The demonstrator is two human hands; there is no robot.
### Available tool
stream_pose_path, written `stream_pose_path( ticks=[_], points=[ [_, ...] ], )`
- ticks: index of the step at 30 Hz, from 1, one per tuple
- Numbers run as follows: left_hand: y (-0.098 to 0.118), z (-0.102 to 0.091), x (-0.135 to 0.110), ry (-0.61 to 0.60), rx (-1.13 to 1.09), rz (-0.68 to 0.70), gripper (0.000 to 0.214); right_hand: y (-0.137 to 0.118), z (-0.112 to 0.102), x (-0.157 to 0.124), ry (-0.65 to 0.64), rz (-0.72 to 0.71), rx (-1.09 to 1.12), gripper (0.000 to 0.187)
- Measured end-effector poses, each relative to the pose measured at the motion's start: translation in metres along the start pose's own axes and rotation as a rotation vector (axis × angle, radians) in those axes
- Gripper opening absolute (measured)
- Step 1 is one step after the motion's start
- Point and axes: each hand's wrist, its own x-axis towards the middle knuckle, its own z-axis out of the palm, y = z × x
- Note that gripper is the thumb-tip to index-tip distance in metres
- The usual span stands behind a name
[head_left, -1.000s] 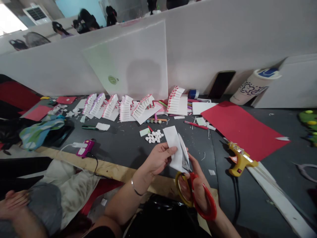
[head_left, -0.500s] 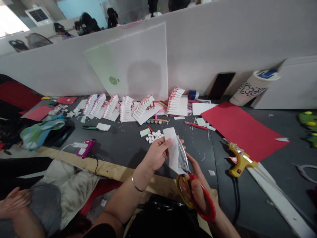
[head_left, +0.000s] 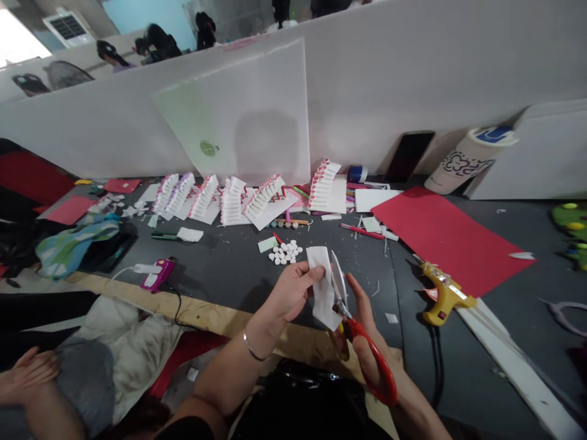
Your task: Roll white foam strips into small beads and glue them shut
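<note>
My left hand [head_left: 296, 288] pinches a strip of white paper [head_left: 323, 299] between thumb and fingers, held upright above the table's front edge. My right hand [head_left: 369, 342] grips scissors [head_left: 383, 376] with one red and one yellow handle. Their blades stand apart at the strip's right edge, pointing away from me; whether they touch the paper I cannot tell. Just beyond my left hand lies a pile of small white pieces [head_left: 285, 252], with a pale green card [head_left: 268, 244] beside it.
Several fringed paper strips [head_left: 233, 201] with coloured tips stand along the back. To the right are red paper [head_left: 444, 238], a yellow glue gun [head_left: 443, 296], a phone [head_left: 409, 156] and a tumbler [head_left: 468, 162]. At lower left sits another person with hands [head_left: 32, 373] together.
The scissor blades have opened wider. The white strip and my left hand have shifted slightly down and to the right.
</note>
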Motion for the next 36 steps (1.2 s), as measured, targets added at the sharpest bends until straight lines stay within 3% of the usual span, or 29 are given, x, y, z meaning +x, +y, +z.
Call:
stream_pose_path(
  ticks=[19, 33, 36],
  points=[
    [-0.012, 0.01, -0.006, 0.118, -0.03, 0.002, 0.051, 0.009, 0.003, 0.002, 0.057, 0.028, 0.112, 0.103],
    [-0.016, 0.009, -0.004, 0.131, -0.04, 0.026, 0.05, 0.006, 0.007, 0.002, 0.145, 0.126, 0.142, 0.092],
    [-0.015, 0.006, -0.003, 0.132, -0.038, 0.05, 0.048, 0.004, 0.003, 0.002, 0.123, 0.084, 0.142, 0.091]
  ],
)
